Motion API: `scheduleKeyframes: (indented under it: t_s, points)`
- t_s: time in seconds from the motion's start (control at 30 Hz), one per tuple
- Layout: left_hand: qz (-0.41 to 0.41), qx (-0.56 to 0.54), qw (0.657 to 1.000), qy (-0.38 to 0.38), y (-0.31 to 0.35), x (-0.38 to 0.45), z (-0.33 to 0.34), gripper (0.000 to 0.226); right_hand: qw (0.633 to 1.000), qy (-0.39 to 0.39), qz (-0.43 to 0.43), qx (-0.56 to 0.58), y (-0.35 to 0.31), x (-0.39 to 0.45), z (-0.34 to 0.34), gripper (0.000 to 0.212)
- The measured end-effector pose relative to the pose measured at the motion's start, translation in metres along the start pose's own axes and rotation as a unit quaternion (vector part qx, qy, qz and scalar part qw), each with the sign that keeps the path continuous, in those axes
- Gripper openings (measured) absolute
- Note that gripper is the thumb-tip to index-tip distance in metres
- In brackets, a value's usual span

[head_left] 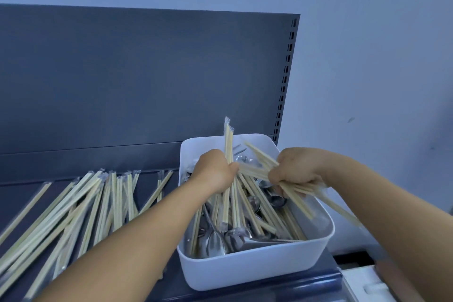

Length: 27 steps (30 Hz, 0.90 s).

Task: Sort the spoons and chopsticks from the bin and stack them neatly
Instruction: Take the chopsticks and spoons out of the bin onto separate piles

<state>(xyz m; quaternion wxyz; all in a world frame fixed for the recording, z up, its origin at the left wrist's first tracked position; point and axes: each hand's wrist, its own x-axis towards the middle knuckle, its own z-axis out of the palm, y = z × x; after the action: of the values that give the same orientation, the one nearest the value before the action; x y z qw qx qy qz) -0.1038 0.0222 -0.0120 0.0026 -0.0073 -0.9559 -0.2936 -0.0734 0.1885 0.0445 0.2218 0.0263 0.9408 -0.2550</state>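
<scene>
From your head camera, you look down on a dark grey shelf (157, 179) with a tall back panel (147, 76) behind it and a pale wall (367, 56) to the right.

A white bin (257, 265) stands at the right end of the shelf, its near right corner reaching the shelf's front edge. Inside lies a jumble of wrapped chopsticks (235, 206) crossed over metal spoons (215, 243); the spoons sit mostly along the bin's near wall and under the sticks.

Your left hand (213, 171) is over the bin's far left part, fingers curled round a bundle of chopsticks (228, 140) that stands nearly upright, its wrapped tips rising above the bin's far rim. Your right hand (296, 169) is over the bin's right side, fingers curled round a second bundle (301, 201) that slants from the far middle of the bin down past its right rim. The two bundles cross between your hands.

To the left of the bin, a loose pile of sorted chopsticks (81, 208) lies on the shelf, fanned from the back panel toward the front left edge, lying unevenly rather than squared up. Your left forearm passes above the pile's right side.

At the lower right, beyond the shelf's end, a white object (362, 284) shows, too blurred to tell.
</scene>
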Motion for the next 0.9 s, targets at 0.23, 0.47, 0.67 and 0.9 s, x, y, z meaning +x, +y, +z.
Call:
scheduleKeyframes:
  t_s: [0.23,0.47,0.67,0.9]
  points:
    - [-0.001,0.032,0.999,-0.017,-0.008,-0.014,-0.016,0.046,0.997,-0.024,-0.036,0.069,0.004,-0.012,0.006,0.023]
    - [0.013,-0.016,0.999,0.041,-0.022,-0.036,-0.052,0.045,0.948,0.023,-0.071,0.310,-0.018,-0.014,0.017,0.009]
    - [-0.010,0.040,0.992,0.117,-0.058,-0.053,-0.108,0.042,0.920,-0.007,-0.142,0.364,-0.083,-0.010,0.039,0.011]
    - [-0.087,0.091,0.980,0.153,-0.140,-0.076,-0.159,0.039,0.933,-0.057,-0.190,0.299,-0.175,0.009,0.099,0.020]
